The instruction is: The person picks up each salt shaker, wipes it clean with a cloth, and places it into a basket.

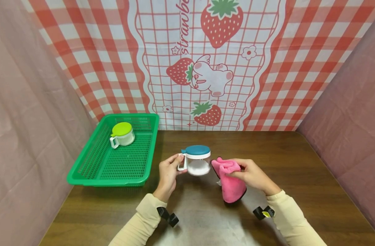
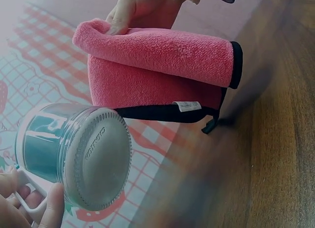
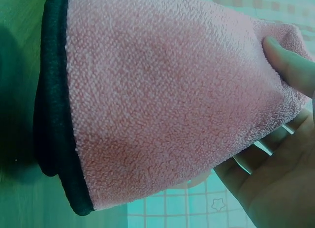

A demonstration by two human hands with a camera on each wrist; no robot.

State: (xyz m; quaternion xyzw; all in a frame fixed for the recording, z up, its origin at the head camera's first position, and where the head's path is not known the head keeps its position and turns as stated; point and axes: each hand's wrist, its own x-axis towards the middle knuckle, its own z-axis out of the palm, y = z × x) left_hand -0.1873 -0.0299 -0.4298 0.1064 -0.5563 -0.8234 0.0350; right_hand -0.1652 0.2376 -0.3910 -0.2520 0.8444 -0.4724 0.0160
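A clear glass seasoning jar (image 1: pixel 198 166) with a blue lid and a white handle is held above the table by my left hand (image 1: pixel 168 174), whose fingers pinch the handle. The left wrist view shows the round bottom of the jar (image 2: pixel 101 159) tilted toward the camera. My right hand (image 1: pixel 252 176) grips a folded pink cloth (image 1: pixel 232 186) with dark edging, just right of the jar. In the right wrist view the cloth (image 3: pixel 167 100) hangs from between thumb and fingers (image 3: pixel 290 65). A gap separates jar and cloth in the head view.
At the left stands a green plastic basket (image 1: pixel 113 182) with perforated sides. In it sits a similar jar (image 1: pixel 123 135) with a lime-green lid. A wooden table (image 1: pixel 286 153) lies beneath, and a strawberry-print checked curtain (image 1: pixel 190 85) hangs behind it.
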